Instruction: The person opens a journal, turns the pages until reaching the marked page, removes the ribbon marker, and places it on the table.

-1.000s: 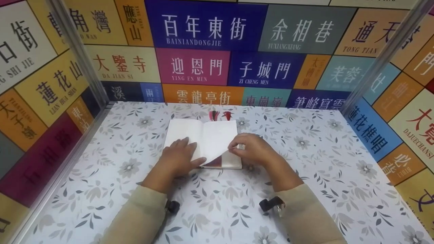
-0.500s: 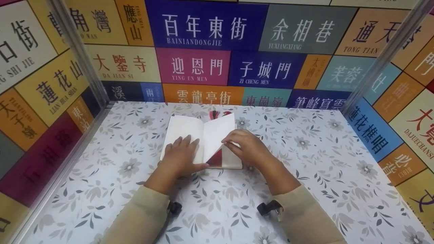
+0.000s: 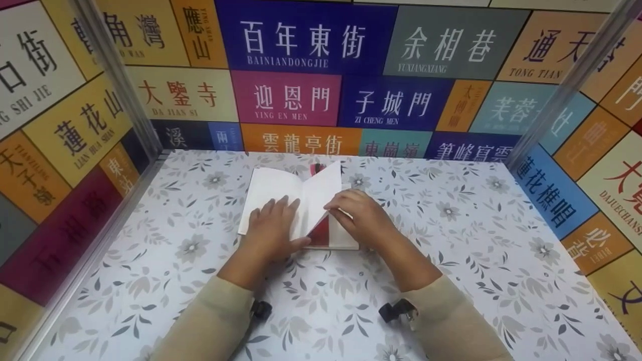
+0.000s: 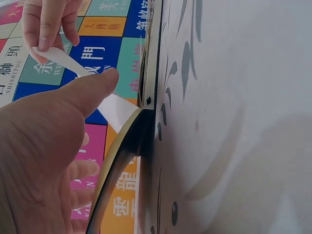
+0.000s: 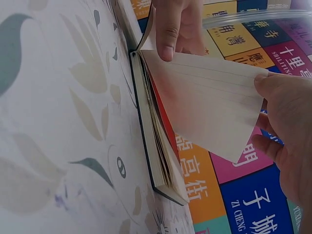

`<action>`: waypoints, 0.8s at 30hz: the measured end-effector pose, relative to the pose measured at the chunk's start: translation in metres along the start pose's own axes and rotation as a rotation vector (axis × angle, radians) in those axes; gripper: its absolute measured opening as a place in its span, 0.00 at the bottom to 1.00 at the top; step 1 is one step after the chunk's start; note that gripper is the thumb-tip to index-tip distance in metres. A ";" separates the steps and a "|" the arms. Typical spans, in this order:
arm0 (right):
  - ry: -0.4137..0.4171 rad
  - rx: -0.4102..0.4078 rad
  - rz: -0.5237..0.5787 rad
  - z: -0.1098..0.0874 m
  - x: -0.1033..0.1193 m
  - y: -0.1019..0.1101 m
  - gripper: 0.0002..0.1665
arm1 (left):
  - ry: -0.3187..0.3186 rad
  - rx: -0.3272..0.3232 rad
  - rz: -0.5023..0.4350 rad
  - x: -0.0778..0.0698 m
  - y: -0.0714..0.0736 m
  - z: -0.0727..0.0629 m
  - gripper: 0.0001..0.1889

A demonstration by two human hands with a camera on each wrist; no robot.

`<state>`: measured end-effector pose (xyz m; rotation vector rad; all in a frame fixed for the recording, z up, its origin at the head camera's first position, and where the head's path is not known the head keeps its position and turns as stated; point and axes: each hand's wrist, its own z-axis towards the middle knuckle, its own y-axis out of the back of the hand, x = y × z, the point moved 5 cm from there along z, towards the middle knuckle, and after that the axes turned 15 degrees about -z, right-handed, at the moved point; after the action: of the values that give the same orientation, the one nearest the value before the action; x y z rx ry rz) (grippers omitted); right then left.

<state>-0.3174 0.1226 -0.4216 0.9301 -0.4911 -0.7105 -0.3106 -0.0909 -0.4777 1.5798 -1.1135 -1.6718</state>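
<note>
An open notebook [image 3: 268,185] with blank-looking white pages lies on the table in the head view. My left hand [image 3: 271,225] rests on its left page, fingers spread, with the thumb near the fold. With thumb and fingertips my right hand [image 3: 362,216] pinches the outer edge of one page [image 3: 323,193], which stands raised at a slant. In the right wrist view this page [image 5: 209,105] shows faint ruled lines, and my right thumb [image 5: 268,85] presses on its edge. Beneath it, a dark red area [image 3: 319,233] shows on the right side of the notebook.
Pink, black and red strands [image 3: 316,169] stick out past the notebook's top edge. A white tablecloth [image 3: 451,240] with grey leaves and flowers covers the table. Panels [image 3: 311,45] of coloured signs stand behind and at both sides, with clear edge strips at the corners.
My right hand has moved left with the page, lifting it more steeply and uncovering more of the dark red area. My left hand has shifted slightly right on the left page.
</note>
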 end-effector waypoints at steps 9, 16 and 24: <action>-0.011 -0.016 0.018 -0.001 -0.004 0.000 0.09 | -0.033 -0.031 0.007 -0.003 0.001 0.001 0.54; -0.069 0.024 0.045 -0.001 -0.008 0.001 0.15 | -0.058 -0.086 0.003 -0.006 0.004 0.001 0.58; -0.107 0.099 0.050 -0.003 -0.009 -0.001 0.18 | -0.081 -0.185 -0.060 -0.006 0.014 0.003 0.64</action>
<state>-0.3222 0.1302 -0.4246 0.9720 -0.6468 -0.6976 -0.3146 -0.0917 -0.4625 1.4531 -0.9290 -1.8366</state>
